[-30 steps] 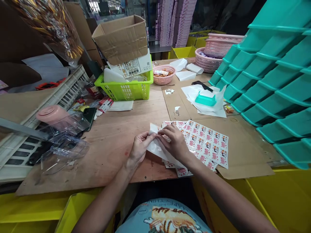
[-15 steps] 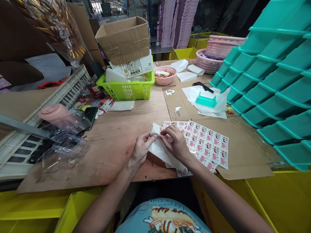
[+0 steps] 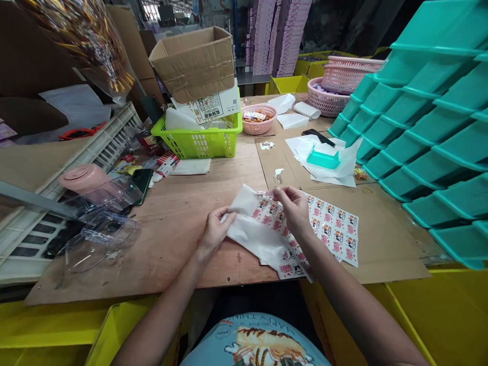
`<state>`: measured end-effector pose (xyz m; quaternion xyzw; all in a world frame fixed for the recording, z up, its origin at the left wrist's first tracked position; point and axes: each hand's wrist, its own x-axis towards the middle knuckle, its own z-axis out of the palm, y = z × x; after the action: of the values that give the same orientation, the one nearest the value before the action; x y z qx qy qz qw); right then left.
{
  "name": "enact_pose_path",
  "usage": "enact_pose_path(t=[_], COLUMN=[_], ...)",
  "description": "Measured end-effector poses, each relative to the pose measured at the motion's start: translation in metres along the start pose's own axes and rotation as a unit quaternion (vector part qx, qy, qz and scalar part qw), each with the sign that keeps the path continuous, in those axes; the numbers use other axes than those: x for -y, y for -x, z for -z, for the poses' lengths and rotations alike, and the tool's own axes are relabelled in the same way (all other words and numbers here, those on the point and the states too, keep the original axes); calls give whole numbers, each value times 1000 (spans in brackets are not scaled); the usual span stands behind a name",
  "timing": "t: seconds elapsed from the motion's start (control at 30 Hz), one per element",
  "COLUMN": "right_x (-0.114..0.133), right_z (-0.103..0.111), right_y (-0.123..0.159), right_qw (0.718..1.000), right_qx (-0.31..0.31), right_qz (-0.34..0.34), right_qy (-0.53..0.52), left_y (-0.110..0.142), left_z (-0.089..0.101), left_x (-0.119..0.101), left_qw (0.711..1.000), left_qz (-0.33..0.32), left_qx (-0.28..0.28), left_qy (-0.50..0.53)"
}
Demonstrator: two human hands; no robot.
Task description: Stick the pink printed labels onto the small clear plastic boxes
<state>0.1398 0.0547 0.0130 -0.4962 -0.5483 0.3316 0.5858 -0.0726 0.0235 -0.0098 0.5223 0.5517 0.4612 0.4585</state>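
Observation:
My left hand [image 3: 216, 231] pinches the left edge of a piece of white backing paper [image 3: 259, 239], its thumb lying on top. My right hand [image 3: 294, 206] is closed, thumb and fingertips together at the top edge of a printed sticker sheet [image 3: 269, 211] beside the white paper. Part of that sheet is hidden behind the hand and wrist. Under and right of my right hand lie more sticker sheets [image 3: 337, 229], with rows of small cartoon figures and pink print.
Teal trays [image 3: 419, 132] are stacked high on the right. A single teal tray [image 3: 323, 158] sits on white papers near a black phone [image 3: 318, 136]. Behind stand a green basket [image 3: 198, 142] and a pink basket [image 3: 259, 127]. Clear plastic pieces [image 3: 110, 229] lie left.
My right hand has moved right and slightly up, away from my left hand, with the sticker sheet's edge. The white paper is spread wider and more printed rows show between the hands.

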Motion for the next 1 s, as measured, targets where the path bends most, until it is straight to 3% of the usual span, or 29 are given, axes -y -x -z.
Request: enact_pose_path(t=[0.07, 0.13, 0.23, 0.3, 0.37, 0.43, 0.53, 0.6, 0.67, 0.73, 0.8, 0.87, 0.93, 1.0], right_x=[1, 6, 19, 29, 36, 39, 36, 32, 31, 33, 39, 50, 62, 70], right_z=[7, 5, -10, -17, -14, -2, 18, 23, 20, 14, 8, 7, 13, 23], right_y=[-9, -11, 0, 11, 16, 13, -5, -16, -20, -17, -10, -3, 2, 2], right_qw=[999, 996, 994, 988, 982, 989, 994, 978, 956, 946, 958, 985, 999, 998], right_qx=[-52, -82, -61, 9, 88, 104, 85, 143, 209, 234, 209, 138, 32, -47], right_qz=[9, 30, 82, 132, 142, 85, -62, -149, -192, -192, -157, -77, 21, 45], right_qy=[-1, 8, 44, 85, 91, 56, 10, -26, -79, -115, -114, -66, -11, -20], left_y=[-5, -5, -1, 1, 2, 4, 10, 15, 20, 23, 27, 29, 26, 19], left_z=[2, -9, -38, -52, -54, -47, -32, -27, -25, -26, -25, -20, -3, 28], left_x=[0, -5, -15, -19, -21, -22, -25, -29, -32, -33, -30, -22, -13, -10], left_qw=[992, 973, 971, 977, 977, 971, 959, 956, 955, 958, 965, 975, 978, 960], left_qz=[-53, -132, -206, -191, -153, -115, -93, -111, -131, -149, -164, -176, -186, -208], left_qx=[-69, -90, 26, 91, 104, 108, 131, 143, 154, 160, 157, 130, 67, -27], left_qy=[-93, -167, -122, -4, 104, 182, 232, 232, 216, 186, 130, 40, -72, -187])
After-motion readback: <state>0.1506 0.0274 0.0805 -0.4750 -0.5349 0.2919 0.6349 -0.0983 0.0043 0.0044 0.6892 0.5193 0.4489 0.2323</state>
